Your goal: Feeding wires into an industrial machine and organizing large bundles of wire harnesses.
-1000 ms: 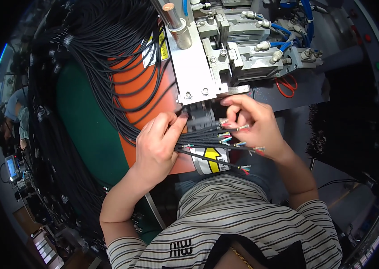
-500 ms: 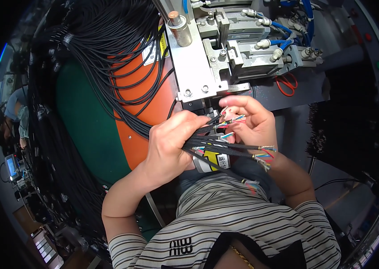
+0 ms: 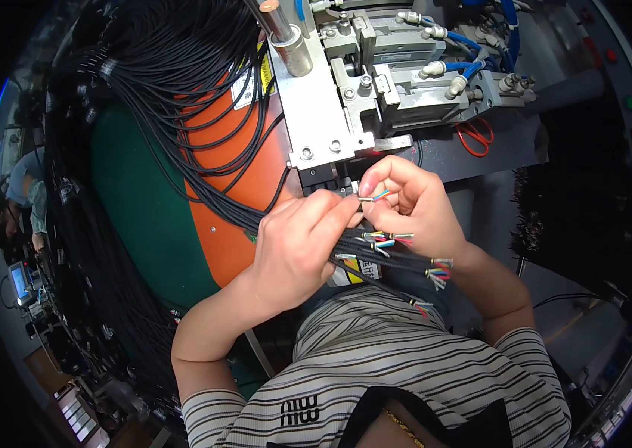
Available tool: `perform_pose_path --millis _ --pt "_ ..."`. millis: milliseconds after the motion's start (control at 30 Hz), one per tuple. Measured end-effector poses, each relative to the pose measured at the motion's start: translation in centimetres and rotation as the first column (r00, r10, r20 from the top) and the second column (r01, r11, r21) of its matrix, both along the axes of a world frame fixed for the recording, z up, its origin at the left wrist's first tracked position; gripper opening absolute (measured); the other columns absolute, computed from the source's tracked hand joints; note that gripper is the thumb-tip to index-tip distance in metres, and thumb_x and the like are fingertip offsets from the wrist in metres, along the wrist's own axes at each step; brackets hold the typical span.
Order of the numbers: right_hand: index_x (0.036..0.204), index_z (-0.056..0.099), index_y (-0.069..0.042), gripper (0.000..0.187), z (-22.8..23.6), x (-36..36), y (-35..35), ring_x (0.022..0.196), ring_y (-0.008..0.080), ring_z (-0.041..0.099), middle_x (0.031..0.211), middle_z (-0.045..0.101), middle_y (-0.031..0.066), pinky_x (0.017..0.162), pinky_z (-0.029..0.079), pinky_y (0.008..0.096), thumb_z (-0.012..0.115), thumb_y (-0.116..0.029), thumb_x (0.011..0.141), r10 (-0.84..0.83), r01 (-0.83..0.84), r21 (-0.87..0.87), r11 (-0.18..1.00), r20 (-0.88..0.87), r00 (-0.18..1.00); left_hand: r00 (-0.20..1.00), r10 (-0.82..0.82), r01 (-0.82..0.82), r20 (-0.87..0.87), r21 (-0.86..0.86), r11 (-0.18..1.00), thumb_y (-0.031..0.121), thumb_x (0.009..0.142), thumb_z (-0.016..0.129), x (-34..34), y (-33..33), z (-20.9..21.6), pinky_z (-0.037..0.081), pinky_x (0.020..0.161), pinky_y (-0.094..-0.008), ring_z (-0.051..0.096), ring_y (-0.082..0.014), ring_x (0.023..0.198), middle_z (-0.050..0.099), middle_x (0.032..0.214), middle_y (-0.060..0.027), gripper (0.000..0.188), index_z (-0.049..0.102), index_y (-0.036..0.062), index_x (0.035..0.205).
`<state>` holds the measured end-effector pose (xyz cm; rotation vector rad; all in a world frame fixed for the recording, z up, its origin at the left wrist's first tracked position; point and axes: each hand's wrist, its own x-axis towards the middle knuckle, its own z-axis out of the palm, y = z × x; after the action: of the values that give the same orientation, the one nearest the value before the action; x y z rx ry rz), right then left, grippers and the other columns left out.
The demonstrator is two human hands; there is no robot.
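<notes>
My left hand [image 3: 295, 240] is closed round several black cables [image 3: 383, 252], whose stripped ends fan out to the right below my fingers. Thin coloured wires [image 3: 439, 275] stick out of those ends. One cable's bare wire ends [image 3: 377, 196] rise between my two hands, close to the left fingertips. On these same wires, my right hand [image 3: 420, 209] pinches with thumb and forefinger, its other fingers curled. The grip partly hides where the sheath stops. Both hands are just in front of a metal machine fixture [image 3: 320, 127].
Clamps and pneumatic cylinders [image 3: 420, 93] with blue hoses stand behind my right hand. Red-handled scissors [image 3: 474, 138] lie on the dark surface there. A large mass of black cables [image 3: 174, 45] drapes over the orange panel [image 3: 219, 142] at left. A person [image 3: 28, 187] is at far left.
Both hands have drawn together, the left moving slightly right. My right fingers have closed on one cable's wires, which were looser and splayed before. The hanging cable ends have shifted slightly.
</notes>
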<state>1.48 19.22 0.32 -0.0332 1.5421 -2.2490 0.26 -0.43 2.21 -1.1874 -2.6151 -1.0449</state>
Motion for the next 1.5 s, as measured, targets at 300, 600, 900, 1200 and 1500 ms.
perform_pose_path --millis 300,600,900,1200,1500 --pt "0.111 0.057 0.002 0.018 -1.1 -0.1 0.5 0.076 0.0066 0.061 0.096 0.065 0.0078 0.065 0.048 0.0193 0.061 -0.002 0.094 0.034 0.009 -0.273 0.962 0.15 0.988 0.999 0.024 -0.022 -0.038 0.067 0.997 -0.002 0.066 0.071 -0.3 0.7 -0.4 0.047 0.055 -0.036 0.06 -0.0259 0.062 0.059 0.078 -0.0097 0.036 0.065 -0.0021 0.101" --pt "0.121 0.061 0.006 0.039 -0.9 2.0 -2.1 0.085 0.0196 0.064 0.104 0.057 0.0139 0.073 0.053 0.0289 0.063 0.009 0.082 -0.019 0.6 0.351 0.718 -0.853 0.521 0.996 0.093 -0.09 -0.006 0.195 0.977 0.0 0.069 0.074 -0.3 0.9 -0.1 0.044 0.048 -0.0336 0.057 -0.024 0.054 0.055 0.068 -0.0082 0.023 0.062 -0.0003 0.089" --pt "0.112 0.067 0.005 0.02 -1.0 0.4 0.4 0.082 0.0126 0.062 0.108 0.063 0.0126 0.066 0.051 0.024 0.058 -0.003 0.097 -0.075 0.068 -0.212 0.975 -0.026 0.997 0.997 0.068 -0.073 0.034 0.204 0.976 0.003 0.071 0.076 -0.5 0.9 -0.2 0.046 0.049 -0.0339 0.059 -0.024 0.056 0.056 0.069 -0.0078 0.023 0.062 0.0006 0.089" --pt "0.108 0.069 0.004 0.017 -1.1 -0.2 0.8 0.071 0.0073 0.06 0.098 0.065 0.009 0.055 0.047 0.0184 0.061 0.002 0.093 -0.056 0.046 -0.086 0.995 -0.118 0.991 0.989 0.035 -0.059 0.147 0.164 0.985 0.003 0.071 0.075 -0.5 0.6 0.0 0.046 0.049 -0.0343 0.059 -0.024 0.056 0.057 0.071 -0.0081 0.024 0.062 0.0016 0.091" --pt "0.08 0.065 -0.001 0.003 0.2 -0.9 0.9 0.05 0.019 0.057 0.076 0.06 0.0071 0.047 0.046 0.0301 0.068 -0.001 0.079 0.348 0.452 0.687 0.57 -0.7 0.624 0.982 0.042 -0.084 -0.185 -0.222 0.971 -0.002 0.071 0.069 0.5 0.6 0.8 0.046 0.054 -0.034 0.057 -0.0225 0.058 0.056 0.076 -0.0057 0.027 0.064 -0.002 0.097"
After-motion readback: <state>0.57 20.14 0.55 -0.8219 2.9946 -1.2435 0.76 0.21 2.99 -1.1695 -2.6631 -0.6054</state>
